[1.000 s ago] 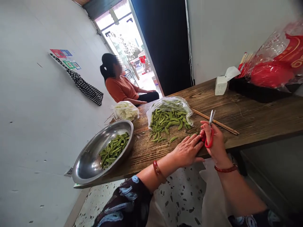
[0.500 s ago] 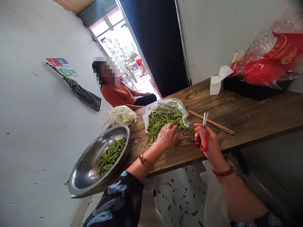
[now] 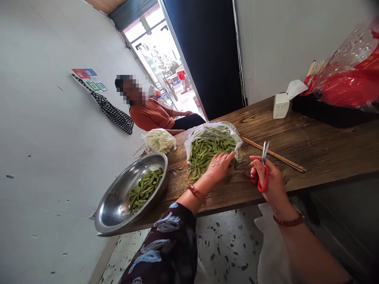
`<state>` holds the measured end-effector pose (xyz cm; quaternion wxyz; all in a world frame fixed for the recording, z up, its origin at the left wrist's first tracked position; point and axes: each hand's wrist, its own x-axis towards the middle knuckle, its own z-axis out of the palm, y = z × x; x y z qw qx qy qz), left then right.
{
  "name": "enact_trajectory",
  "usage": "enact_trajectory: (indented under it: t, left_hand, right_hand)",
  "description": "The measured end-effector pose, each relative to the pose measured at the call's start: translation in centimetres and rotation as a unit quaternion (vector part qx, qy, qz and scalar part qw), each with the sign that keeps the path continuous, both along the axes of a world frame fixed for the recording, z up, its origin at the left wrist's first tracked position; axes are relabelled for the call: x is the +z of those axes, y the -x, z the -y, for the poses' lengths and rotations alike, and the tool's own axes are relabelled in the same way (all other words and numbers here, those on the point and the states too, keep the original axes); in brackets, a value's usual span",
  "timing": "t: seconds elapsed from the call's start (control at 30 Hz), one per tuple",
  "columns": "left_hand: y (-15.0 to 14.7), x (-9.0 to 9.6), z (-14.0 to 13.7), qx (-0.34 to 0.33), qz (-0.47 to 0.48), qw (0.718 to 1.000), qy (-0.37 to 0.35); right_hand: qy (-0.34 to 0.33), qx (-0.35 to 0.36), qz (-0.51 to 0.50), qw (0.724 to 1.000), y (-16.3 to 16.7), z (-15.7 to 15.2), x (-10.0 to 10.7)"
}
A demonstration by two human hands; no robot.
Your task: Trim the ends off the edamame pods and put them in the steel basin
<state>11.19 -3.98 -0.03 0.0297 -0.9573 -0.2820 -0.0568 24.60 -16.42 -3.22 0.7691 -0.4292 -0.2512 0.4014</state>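
Note:
My right hand (image 3: 271, 177) holds a pair of scissors (image 3: 263, 173) with red handles; the blades point up and stand slightly apart. At the near right side of a pile of green soybean pods (image 3: 204, 152), my left hand (image 3: 220, 165) reaches over the pods with its fingers stretched towards the edge of a clear plastic bag (image 3: 219, 127). No pod shows in that hand, though its underside is hidden. The bag lies spread open, with pods spilling out of its near side. More pods lie in a large steel bowl (image 3: 108, 205) to the left.
Behind the bowl sits a bag of pale pieces (image 3: 160, 141). Chopsticks (image 3: 274, 155) lie on the wooden table (image 3: 331, 157) beyond the scissors. A tissue stack (image 3: 281, 105) and a red package in plastic (image 3: 343, 88) stand at the back right. A person in orange (image 3: 152, 114) sits beyond the table.
The whole view has shifted, so things appear further right. My left hand has moved slightly rightwards along the pods, its fingers now straighter. My right hand keeps the scissors upright.

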Motion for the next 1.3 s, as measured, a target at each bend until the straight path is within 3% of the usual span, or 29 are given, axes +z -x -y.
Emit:
enact_trajectory:
  t: [0.2, 0.37, 0.5, 0.6, 0.73, 0.9, 1.1, 1.3]
  left_hand:
    - [5.4, 1.9, 0.4, 0.002, -0.017, 0.999, 0.037]
    - [9.3, 3.3, 0.4, 0.058, 0.098, 0.993, 0.035]
    - [12.5, 2.7, 0.0, 0.146, 0.126, 0.98, 0.048]
    - [13.6, 1.4, 0.3, 0.163, 0.111, 0.978, 0.075]
    - [13.1, -0.1, 0.7, 0.144, 0.105, 0.979, 0.095]
    - [10.3, -1.4, -0.2, 0.128, 0.163, 0.973, 0.104]
    - [7.2, -0.8, -2.1, 0.105, 0.18, 0.972, 0.108]
    - [7.9, 0.0, -4.7, 0.195, 0.3, 0.931, 0.067]
  right_hand:
    - [-0.004, 0.007, -0.004, 1.0, 0.0, 0.3, 0.2]
    - [-0.007, -0.002, 0.0, 1.0, 0.1, 0.2, 0.1]
    - [-0.009, -0.006, -0.004, 1.0, 0.3, 0.1, 0.0]
    - [-0.009, -0.008, -0.002, 1.0, 0.4, 0.2, 0.1]
    - [-0.011, -0.011, 0.007, 1.0, 0.6, 0.3, 0.1]
    - [-0.003, -0.021, 0.015, 1.0, 0.6, 0.1, -0.2]
    - [0.017, -0.026, 0.019, 0.999, 0.8, -0.1, -0.1]
    - [0.025, -0.024, 0.02, 0.999, 0.9, 0.1, 0.5]
